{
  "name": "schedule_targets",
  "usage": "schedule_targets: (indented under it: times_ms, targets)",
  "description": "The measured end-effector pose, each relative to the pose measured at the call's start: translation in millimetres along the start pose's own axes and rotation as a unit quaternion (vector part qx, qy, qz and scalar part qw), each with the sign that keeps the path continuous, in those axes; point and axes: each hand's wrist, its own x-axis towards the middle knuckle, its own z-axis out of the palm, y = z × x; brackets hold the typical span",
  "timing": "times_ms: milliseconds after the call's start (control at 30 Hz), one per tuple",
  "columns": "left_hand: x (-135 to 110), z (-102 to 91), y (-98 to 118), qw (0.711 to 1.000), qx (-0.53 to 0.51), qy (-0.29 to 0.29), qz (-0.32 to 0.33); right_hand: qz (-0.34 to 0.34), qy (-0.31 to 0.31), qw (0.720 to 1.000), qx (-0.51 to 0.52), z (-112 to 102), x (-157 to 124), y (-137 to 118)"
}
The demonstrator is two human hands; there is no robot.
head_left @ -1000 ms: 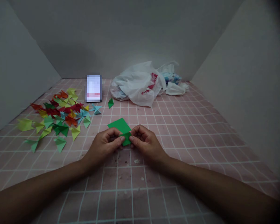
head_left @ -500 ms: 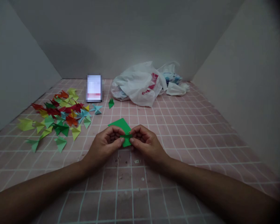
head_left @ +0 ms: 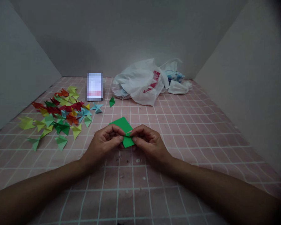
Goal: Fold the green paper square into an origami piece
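Note:
Between my two hands is a small folded piece of green origami paper [head_left: 128, 142]. My left hand [head_left: 105, 141] pinches its left side with thumb and fingers. On its right side my right hand [head_left: 149, 142] does the same, fingers curled. A crease or raised edge runs across the paper near the fingertips. Just behind the hands, a flat green paper sheet [head_left: 122, 123] lies on the checked cloth, partly covered by the fingers. Farther back sits a small dark green folded piece [head_left: 111, 102].
A pile of folded paper pieces [head_left: 61, 127] in several colours spreads over the left side. A lit phone [head_left: 95, 87], blurred, stands at the back. Right of it lie a white plastic bag [head_left: 138, 82] and a blue-and-white packet [head_left: 174, 76]. Pale walls enclose the pink checked cloth [head_left: 201, 125].
The fingers have shifted slightly on the held paper, and more of its lower part shows now. Both hands stay pinched on it. The whole view has moved a little.

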Motion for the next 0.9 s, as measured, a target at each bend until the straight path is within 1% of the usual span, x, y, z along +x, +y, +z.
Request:
schedule_targets:
  times_ms: [200, 367, 467, 567, 733, 900]
  targets:
    - [-0.6, -2.1, -1.2, 1.000, -0.010, 0.004, -0.006, -0.002, 0.007, 1.000, -0.028, -1.4, -1.0, 0.8]
    - [-0.8, -0.6, -0.8, 1.000, 0.002, 0.000, -0.007, -0.004, 0.003, 0.999, -0.051, -1.8, -1.6, -2.1]
    - [-0.1, 2.2, 1.8, 1.000, 0.008, -0.002, -0.012, -0.020, -0.012, 0.996, -0.083, -1.1, -1.2, -4.0]
    - [0.7, 5.0, 4.5, 1.000, 0.011, 0.012, -0.010, -0.021, -0.024, 0.995, -0.096, 0.1, -1.2, -4.5]
    - [1.0, 6.8, 5.5, 0.999, 0.025, 0.031, 0.007, 0.010, -0.011, 0.999, -0.032, 2.1, -1.5, -4.3]
    - [0.4, 7.8, 6.0, 0.998, 0.053, 0.036, 0.026, 0.033, -0.015, 0.999, 0.013, 2.9, -1.3, -4.8]
